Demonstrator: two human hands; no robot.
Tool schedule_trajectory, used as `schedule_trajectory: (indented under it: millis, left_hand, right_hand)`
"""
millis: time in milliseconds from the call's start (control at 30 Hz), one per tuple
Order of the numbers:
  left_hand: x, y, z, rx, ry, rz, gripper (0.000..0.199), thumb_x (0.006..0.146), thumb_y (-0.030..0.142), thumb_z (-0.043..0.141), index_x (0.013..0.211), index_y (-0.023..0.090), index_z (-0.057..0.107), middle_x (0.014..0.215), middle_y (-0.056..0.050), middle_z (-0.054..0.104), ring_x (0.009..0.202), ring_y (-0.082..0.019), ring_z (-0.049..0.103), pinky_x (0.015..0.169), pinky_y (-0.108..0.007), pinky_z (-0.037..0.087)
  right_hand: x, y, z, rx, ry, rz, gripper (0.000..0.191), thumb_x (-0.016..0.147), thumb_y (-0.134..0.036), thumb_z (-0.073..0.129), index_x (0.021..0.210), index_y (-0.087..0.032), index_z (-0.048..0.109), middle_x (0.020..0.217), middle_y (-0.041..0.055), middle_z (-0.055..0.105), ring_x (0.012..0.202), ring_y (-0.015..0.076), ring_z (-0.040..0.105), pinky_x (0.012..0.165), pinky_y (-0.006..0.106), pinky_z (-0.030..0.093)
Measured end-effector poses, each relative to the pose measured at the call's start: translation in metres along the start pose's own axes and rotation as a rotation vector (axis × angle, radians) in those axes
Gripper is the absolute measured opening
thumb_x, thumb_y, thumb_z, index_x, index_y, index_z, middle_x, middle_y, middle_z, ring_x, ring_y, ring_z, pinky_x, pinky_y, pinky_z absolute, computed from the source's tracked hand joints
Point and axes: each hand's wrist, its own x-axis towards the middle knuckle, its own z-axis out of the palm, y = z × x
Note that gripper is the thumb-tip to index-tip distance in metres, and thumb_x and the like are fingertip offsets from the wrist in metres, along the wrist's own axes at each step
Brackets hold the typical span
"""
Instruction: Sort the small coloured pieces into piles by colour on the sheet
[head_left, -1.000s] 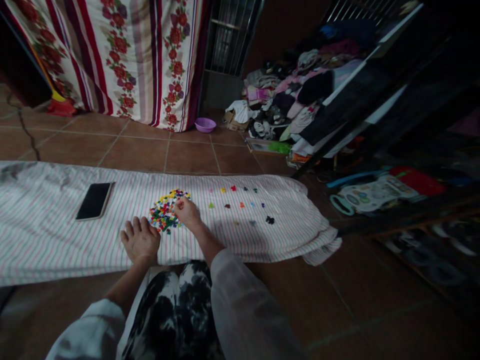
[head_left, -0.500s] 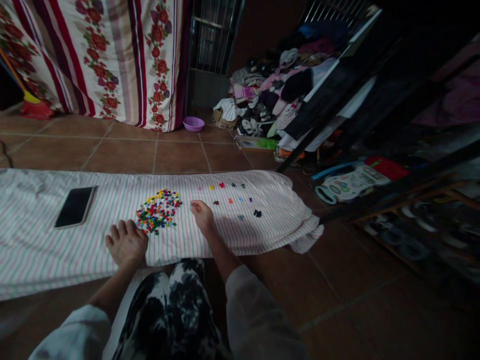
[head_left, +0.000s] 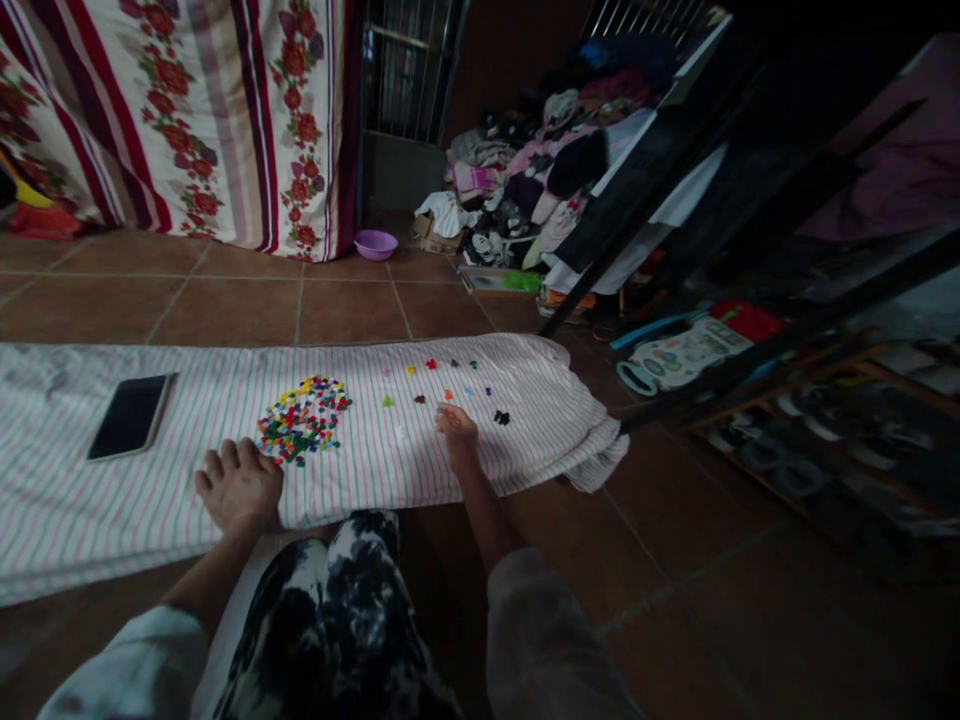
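The fingers (head_left: pixel 442 414) of the right hand (head_left: pixel 460 438) are bent and drawn together, just below the small orange group (head_left: pixel 448 394) of plastic-looking pieces; if a piece is between them, I cannot tell. The left hand (head_left: pixel 240 486) has its fingers loosely spread and it rests palm down on the white cloth with pink and grey stripes (head_left: pixel 187 500), which covers the long table. Just beside its thumb is the heap of tiny multicoloured pieces (head_left: pixel 302 420). To the right of this heap, small groups lie apart in rows, among them a yellow group (head_left: pixel 410 370), a red group (head_left: pixel 430 364) and a brown group (head_left: pixel 419 399). The black group (head_left: pixel 502 417) lies to the right of the right hand. A dark-screened phone (head_left: pixel 131 416) lies flat, left of the heap.
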Motion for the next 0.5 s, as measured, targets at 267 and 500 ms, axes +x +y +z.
schedule_trajectory:
  millis: [267,500]
  left_hand:
    - [0.001,0.002,-0.003,0.042,-0.008,0.013,0.041,0.087,0.032,0.025,0.104,0.015,0.058,0.114,-0.015,0.056,0.117,-0.030,0.042,0.093,-0.045,0.031]
    - [0.001,0.001,-0.002,0.036,-0.013,0.006,0.041,0.087,0.032,0.026,0.106,0.015,0.058,0.117,-0.015,0.056,0.119,-0.030,0.042,0.094,-0.046,0.031]
  right_hand:
    - [0.016,0.012,-0.036,-0.281,0.130,-0.081,0.032,0.072,-0.031,0.050,0.097,-0.020,0.066,0.093,0.0055,0.070,0.084,0.0185,0.064,0.076,0.031,0.052]
    - [0.032,0.024,-0.070,-0.612,0.162,-0.211,0.029,0.074,-0.025,0.042,0.086,-0.018,0.068,0.087,0.0082,0.070,0.082,0.0211,0.063,0.079,0.033,0.050]
